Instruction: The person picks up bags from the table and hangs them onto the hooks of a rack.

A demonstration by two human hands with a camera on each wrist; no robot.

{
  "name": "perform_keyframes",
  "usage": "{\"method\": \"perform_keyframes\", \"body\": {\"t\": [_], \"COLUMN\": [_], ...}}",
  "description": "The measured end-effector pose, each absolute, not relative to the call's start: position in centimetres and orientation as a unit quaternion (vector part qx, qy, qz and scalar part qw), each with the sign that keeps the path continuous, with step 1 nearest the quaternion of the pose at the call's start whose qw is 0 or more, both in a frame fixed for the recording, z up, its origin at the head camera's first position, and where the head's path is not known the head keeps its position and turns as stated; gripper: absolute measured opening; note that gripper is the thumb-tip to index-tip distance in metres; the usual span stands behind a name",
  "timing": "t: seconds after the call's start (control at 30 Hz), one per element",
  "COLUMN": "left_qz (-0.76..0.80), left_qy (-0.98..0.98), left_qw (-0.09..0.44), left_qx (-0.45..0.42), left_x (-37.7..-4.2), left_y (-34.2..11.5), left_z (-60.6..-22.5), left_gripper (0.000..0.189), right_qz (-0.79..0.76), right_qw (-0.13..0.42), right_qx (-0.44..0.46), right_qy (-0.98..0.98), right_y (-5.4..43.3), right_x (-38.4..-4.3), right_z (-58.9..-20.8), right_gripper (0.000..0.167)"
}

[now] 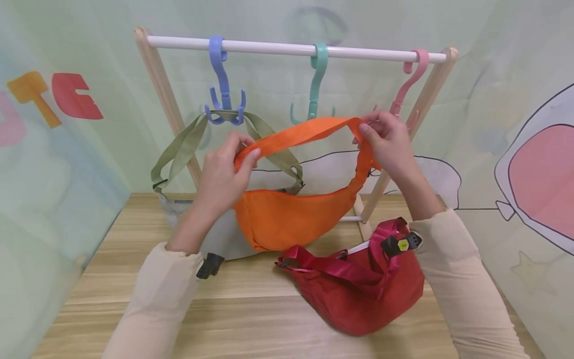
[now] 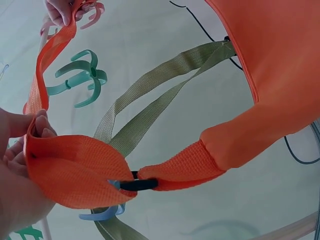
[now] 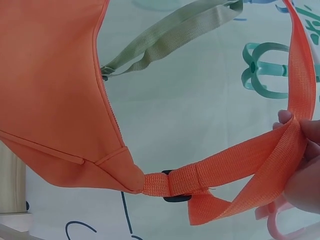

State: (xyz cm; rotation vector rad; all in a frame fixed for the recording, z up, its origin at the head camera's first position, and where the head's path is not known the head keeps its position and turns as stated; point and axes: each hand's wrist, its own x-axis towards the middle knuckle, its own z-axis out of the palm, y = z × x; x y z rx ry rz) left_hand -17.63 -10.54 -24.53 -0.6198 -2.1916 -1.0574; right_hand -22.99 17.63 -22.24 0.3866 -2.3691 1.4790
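Observation:
An orange shoulder bag (image 1: 291, 219) hangs in the air from its wide strap (image 1: 309, 131), in front of the rack. My left hand (image 1: 226, 172) pinches the strap's left part between thumb and fingers. At the strap's right bend, my right hand (image 1: 389, 144) pinches it too. In the left wrist view a black buckle (image 2: 140, 184) joins strap and bag. Behind the strap's top is the green hook (image 1: 316, 85), partly covered by it. A grey bag (image 1: 224, 234) hangs by its olive strap (image 1: 179, 144) from the blue hook (image 1: 221, 85), its body partly hidden by the orange bag.
A red bag (image 1: 358, 304) lies on the wooden table (image 1: 242, 319) at front right, below my right forearm. The rack's white bar (image 1: 269, 47) carries the hooks, with a pink hook (image 1: 414, 80) at the right end. Wooden posts (image 1: 157, 75) support the bar.

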Motion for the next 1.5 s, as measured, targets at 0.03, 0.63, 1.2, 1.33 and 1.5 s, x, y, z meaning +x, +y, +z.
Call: {"method": "perform_keyframes", "body": {"t": [0.03, 0.63, 1.2, 1.33, 1.5], "left_qz": [-0.401, -0.400, -0.405, -0.405, -0.406], "left_qy": [-0.830, -0.824, -0.827, -0.827, -0.827], "left_qw": [0.310, 0.320, 0.314, 0.316, 0.316], "left_qx": [-0.234, -0.243, -0.231, -0.229, -0.226], "left_x": [-17.6, -17.8, -18.3, -18.5, -18.7], "left_y": [-10.5, -10.0, -9.9, -9.8, -9.8], "left_z": [-24.5, -23.6, -23.3, -23.1, -22.9], "left_gripper": [0.013, 0.013, 0.012, 0.013, 0.016], "right_qz": [0.519, 0.528, 0.517, 0.513, 0.503], "right_qw": [0.161, 0.160, 0.154, 0.159, 0.165], "right_qx": [0.134, 0.110, 0.099, 0.097, 0.098], "right_qy": [-0.829, -0.827, -0.836, -0.838, -0.843], "right_y": [17.6, 16.9, 16.5, 16.4, 16.3], "right_x": [-23.0, -22.9, -23.2, -23.2, -23.3], "right_z": [-22.2, -21.1, -20.1, -20.0, -19.7], "right_gripper": [0.020, 0.023, 0.023, 0.023, 0.026]}}
